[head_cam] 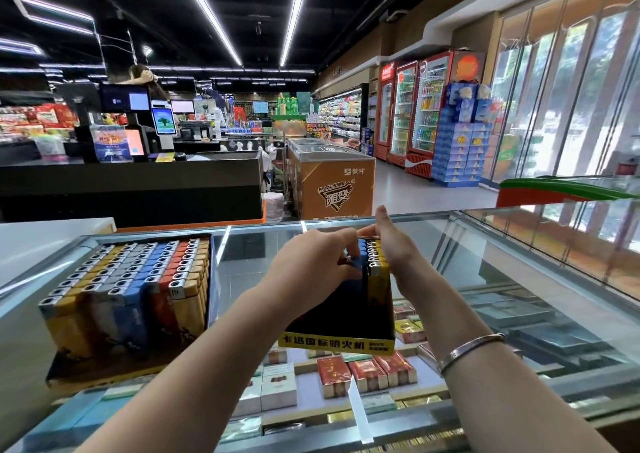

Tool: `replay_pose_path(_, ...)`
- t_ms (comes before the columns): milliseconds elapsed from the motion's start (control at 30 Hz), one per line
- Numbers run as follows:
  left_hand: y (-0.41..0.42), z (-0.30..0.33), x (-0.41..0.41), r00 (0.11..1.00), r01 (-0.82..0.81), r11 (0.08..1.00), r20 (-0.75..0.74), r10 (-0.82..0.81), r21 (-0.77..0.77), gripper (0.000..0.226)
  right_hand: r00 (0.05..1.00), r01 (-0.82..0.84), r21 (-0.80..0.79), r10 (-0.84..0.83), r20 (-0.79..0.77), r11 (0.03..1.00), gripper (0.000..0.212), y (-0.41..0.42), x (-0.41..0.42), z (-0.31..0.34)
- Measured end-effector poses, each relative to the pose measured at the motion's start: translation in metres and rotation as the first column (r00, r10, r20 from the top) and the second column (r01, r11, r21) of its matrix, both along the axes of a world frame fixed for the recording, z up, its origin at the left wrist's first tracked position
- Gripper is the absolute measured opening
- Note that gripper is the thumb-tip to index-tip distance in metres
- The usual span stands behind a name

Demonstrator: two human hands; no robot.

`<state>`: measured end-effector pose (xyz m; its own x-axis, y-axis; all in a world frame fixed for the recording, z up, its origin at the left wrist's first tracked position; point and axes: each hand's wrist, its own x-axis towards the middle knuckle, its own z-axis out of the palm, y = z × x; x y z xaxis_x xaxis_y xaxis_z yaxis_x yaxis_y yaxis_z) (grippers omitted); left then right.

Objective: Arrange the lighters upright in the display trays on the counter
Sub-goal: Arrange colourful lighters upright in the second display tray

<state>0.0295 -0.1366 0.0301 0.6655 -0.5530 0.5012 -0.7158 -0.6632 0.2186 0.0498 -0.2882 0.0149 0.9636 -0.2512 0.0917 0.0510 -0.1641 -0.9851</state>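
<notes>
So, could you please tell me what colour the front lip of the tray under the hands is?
Yellow with dark printed characters, seen in the head view: front lip.

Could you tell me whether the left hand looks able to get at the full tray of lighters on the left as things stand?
Probably yes: the full tray sits open-topped beside the left hand, nothing between.

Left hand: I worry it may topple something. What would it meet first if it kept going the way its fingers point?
Probably the blue lighters in the yellow-fronted tray; the left hand already curls at their tops, though depth is unclear.
</notes>
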Motion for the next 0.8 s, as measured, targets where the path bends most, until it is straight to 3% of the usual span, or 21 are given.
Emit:
replay_pose_path(167,-0.007,-0.004,-0.003,0.964,-0.108,0.992,0.251,0.086,0.073,0.023,0.999,-0.026,0.093,0.029,-0.024,0.995,0.06,0.001,-0.001,0.0)
replay_pose_path(267,0.0,-0.01,-0.004,0.93,-0.085,0.992,0.365,0.045,0.093,0.028,0.998,-0.044,0.112,0.048,-0.031,0.993,0.061,0.0,0.001,-0.001)
replay_pose_path(533,0.016,-0.017,0.001,0.983,-0.055,0.965,0.186,0.007,0.258,0.052,0.997,-0.049,0.107,0.055,-0.053,0.993,0.058,0.001,0.0,-0.001)
replay_pose_path(600,0.017,-0.012,0.001,0.999,0.033,0.992,0.003,-0.034,0.119,0.051,0.995,-0.078,0.132,0.086,-0.057,0.988,0.059,-0.001,-0.002,0.001)
replay_pose_path(667,0.023,-0.006,0.001,0.96,0.118,0.976,-0.23,-0.159,-0.181,0.051,0.986,-0.14,0.176,0.153,-0.062,0.974,0.061,-0.002,-0.006,0.002)
replay_pose_path(733,0.03,-0.001,0.002,0.913,0.085,0.91,-0.333,-0.235,-0.407,0.053,0.985,-0.16,0.205,0.17,-0.034,0.966,0.061,-0.002,-0.009,0.003)
replay_pose_path(800,0.034,-0.001,0.0,0.885,-0.022,0.844,-0.404,-0.234,-0.536,0.061,0.995,-0.096,0.234,0.097,0.009,0.967,0.054,-0.002,-0.011,0.003)
